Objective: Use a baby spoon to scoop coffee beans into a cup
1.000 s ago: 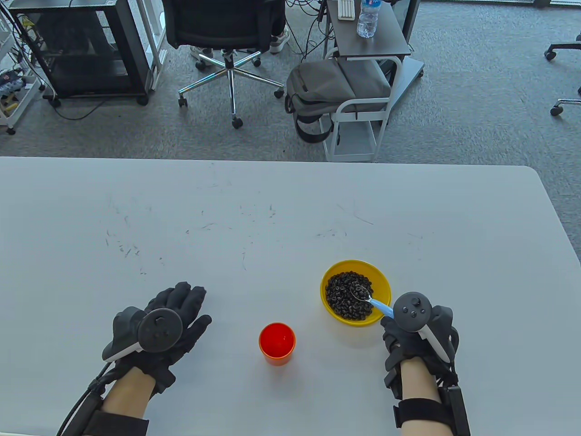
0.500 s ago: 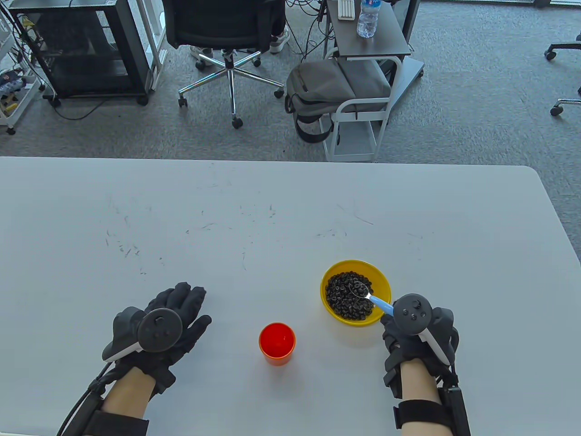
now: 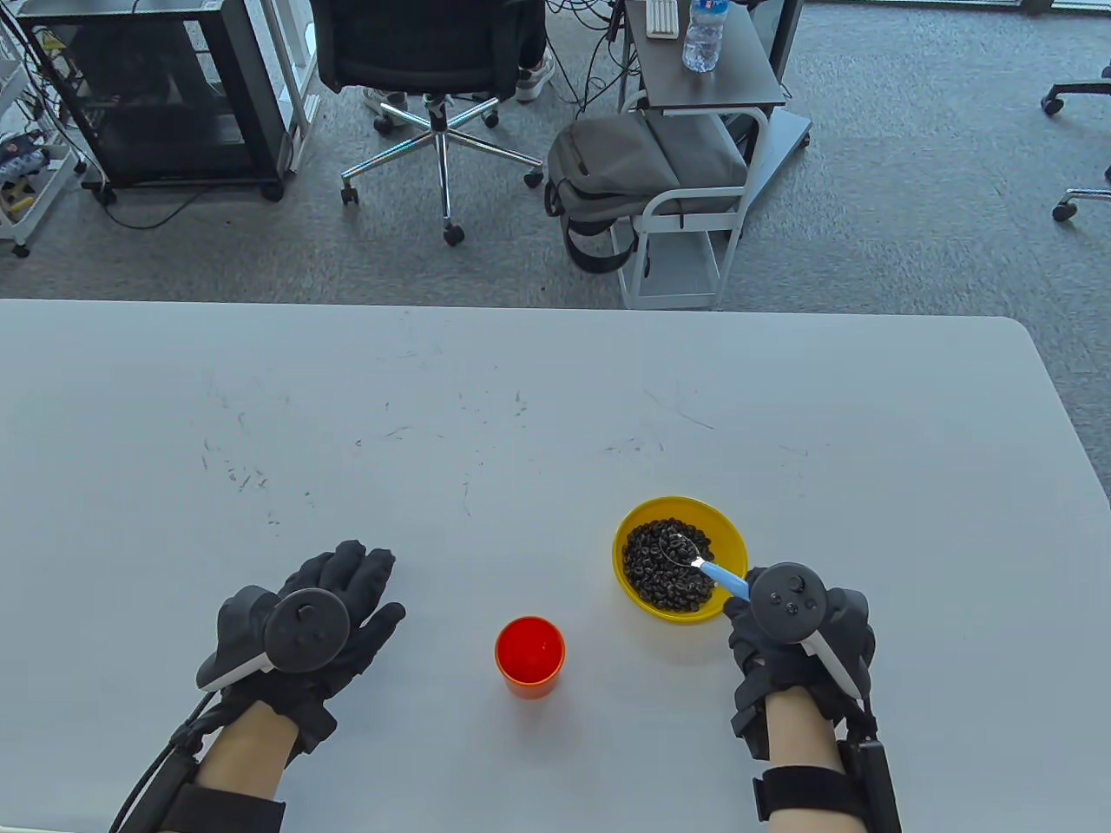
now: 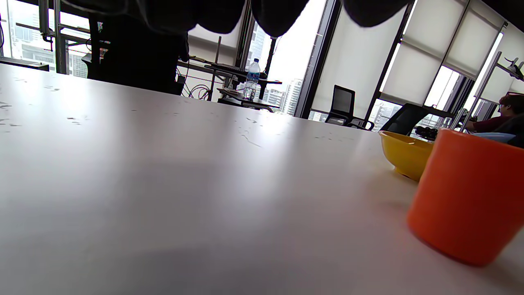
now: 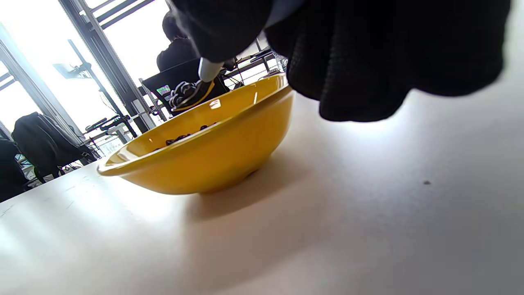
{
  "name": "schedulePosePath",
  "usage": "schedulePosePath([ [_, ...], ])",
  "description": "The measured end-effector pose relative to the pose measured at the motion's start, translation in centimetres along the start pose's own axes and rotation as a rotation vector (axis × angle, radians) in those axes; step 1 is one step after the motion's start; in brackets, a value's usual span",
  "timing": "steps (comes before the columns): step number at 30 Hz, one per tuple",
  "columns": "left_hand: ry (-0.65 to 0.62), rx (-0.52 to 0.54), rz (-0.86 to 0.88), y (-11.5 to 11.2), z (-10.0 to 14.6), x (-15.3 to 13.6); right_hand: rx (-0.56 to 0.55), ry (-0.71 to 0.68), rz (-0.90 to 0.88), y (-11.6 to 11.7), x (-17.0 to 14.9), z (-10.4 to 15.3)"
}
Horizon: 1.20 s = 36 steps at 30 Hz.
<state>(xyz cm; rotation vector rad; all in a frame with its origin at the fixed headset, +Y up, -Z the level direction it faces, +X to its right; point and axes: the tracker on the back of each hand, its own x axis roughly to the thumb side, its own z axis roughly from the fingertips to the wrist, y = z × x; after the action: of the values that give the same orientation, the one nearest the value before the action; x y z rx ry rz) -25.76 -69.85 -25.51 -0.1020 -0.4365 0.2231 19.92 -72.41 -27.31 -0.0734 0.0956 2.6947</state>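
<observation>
- Coffee beans (image 3: 664,568) fill the middle of the yellow bowl (image 3: 729,529), a dark heap just ahead of the right hand's fingers (image 3: 739,620); a few lie in the metal scoop of the baby spoon (image 3: 694,560), which sits over the heap.
- Baby spoon: its blue handle runs from the scoop back over the bowl's near rim into the right hand (image 3: 794,638), whose fingers are curled round the handle and grip it.
- Orange cup (image 3: 530,657) stands upright on the tabletop (image 3: 521,416), between the two hands and well to the left of the right hand's fingers; from above its inside looks red and I see no beans in it.
- Left hand (image 3: 295,629) lies palm down on the tabletop, fingers (image 3: 351,568) stretched forward and slightly spread, holding nothing; the cup is off to the right of them, not touching.
- Left wrist view: it gives the cup's (image 4: 466,194) orange outer wall from the side, with the yellow bowl (image 4: 403,153) just behind it; the bowl's contents are hidden at this low angle.
- Right wrist view: the bowl (image 5: 204,155) appears from below its rim, with only a few beans (image 5: 180,137) peeking over the edge and the spoon's (image 5: 209,69) pale shaft coming down from the gloved fingers (image 5: 368,53) into the bowl; the scoop itself is hidden there.
</observation>
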Motion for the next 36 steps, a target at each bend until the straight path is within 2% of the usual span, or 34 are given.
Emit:
schedulePosePath([
  [10,0.000,-0.006,0.008,-0.1,0.0,0.0,0.020,-0.170,-0.077,-0.9,2.7,1.0],
  [18,0.003,-0.012,0.009,-0.1,-0.1,0.0,0.106,-0.347,-0.120,-0.8,5.9,2.2],
  [28,0.004,-0.008,0.006,-0.1,0.0,0.0,0.202,-0.505,-0.025,0.6,9.2,3.7],
  [36,0.004,-0.006,0.006,-0.1,-0.1,-0.1,0.175,-0.571,0.117,1.4,10.8,4.4],
])
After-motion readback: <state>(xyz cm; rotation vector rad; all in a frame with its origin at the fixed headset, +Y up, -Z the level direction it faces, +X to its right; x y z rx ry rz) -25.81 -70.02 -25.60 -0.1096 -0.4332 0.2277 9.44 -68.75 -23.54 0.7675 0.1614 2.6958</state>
